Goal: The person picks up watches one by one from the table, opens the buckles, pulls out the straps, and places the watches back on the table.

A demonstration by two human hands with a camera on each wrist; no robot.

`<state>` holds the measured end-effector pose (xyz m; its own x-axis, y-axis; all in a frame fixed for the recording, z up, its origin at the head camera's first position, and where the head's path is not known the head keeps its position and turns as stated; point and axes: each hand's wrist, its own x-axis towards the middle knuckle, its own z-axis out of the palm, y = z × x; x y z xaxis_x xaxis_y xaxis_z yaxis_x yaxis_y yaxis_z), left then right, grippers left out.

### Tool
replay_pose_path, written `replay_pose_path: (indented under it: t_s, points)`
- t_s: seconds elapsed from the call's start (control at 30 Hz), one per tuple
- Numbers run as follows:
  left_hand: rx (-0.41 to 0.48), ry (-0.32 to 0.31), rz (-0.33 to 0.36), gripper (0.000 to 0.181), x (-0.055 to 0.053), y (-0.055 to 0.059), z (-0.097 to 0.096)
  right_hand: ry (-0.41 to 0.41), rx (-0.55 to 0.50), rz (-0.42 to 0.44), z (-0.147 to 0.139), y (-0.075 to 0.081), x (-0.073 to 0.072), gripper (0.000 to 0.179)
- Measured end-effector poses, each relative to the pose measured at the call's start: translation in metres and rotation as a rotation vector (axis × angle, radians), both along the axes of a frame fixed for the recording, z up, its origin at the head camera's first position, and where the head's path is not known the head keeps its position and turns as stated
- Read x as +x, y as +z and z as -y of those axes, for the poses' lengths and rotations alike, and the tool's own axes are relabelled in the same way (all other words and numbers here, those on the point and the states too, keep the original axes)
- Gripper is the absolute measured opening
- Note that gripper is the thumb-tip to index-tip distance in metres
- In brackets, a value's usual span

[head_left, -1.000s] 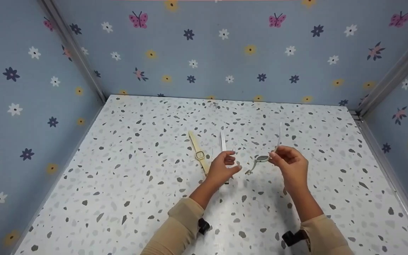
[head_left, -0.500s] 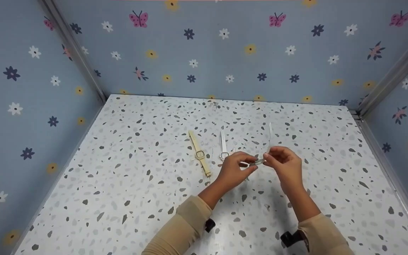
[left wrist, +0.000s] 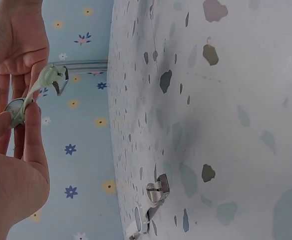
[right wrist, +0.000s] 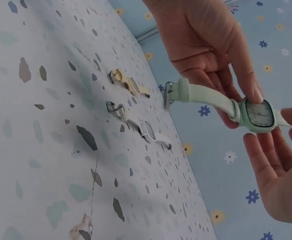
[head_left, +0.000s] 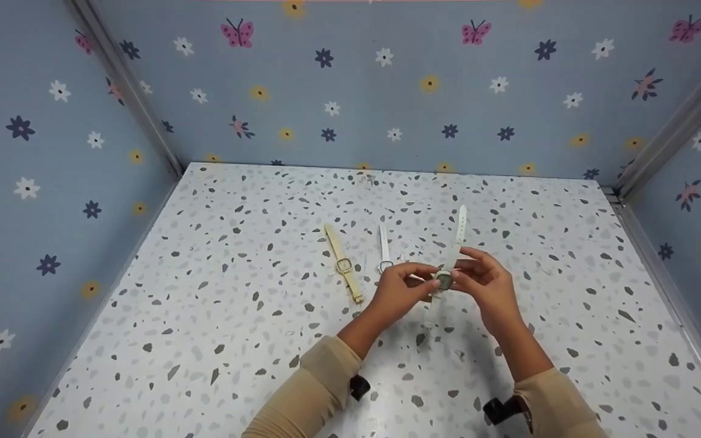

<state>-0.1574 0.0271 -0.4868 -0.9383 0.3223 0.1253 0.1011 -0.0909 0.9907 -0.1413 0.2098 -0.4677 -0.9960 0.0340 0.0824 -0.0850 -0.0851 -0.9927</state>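
In the head view, a pale green wristwatch [head_left: 444,280] is held up between both hands above the table, its strap hanging open with one end pointing up and away. My left hand [head_left: 398,291] pinches the watch case from the left, thumb on the dial edge. From the other side, my right hand [head_left: 489,292] pinches the case and upper strap. The watch's buckle end [right wrist: 173,94] dangles free in the right wrist view. A white wristwatch [right wrist: 148,131] and a yellow wristwatch [head_left: 343,266] lie on the table left of the held one; the left hand partly covers the white one in the head view.
The speckled white table [head_left: 235,365] is bounded by blue flowered panels [head_left: 362,79] at the back and both sides. Metal corner posts [head_left: 131,85] stand where the panels meet. A black wrist camera [head_left: 359,387] sits at the left cuff.
My left hand has moved right, from beside the white watch to the green watch, and taken hold of its case. The green watch has shifted slightly left and turned its dial upward.
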Motion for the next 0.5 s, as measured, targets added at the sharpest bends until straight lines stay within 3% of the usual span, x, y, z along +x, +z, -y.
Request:
replay_pose_path:
  t_s: [0.17, 0.5]
  points:
    - [0.055, -0.019, 0.076, 0.025, -0.0014, 0.001, 0.0021, 0.035, -0.026, 0.032, -0.001, -0.0021, -0.0003, 0.054]
    - [0.071, -0.074, 0.085, 0.028, -0.003, -0.0013, 0.0063, 0.033, -0.095, 0.084, -0.004, -0.0052, -0.0019, 0.057]
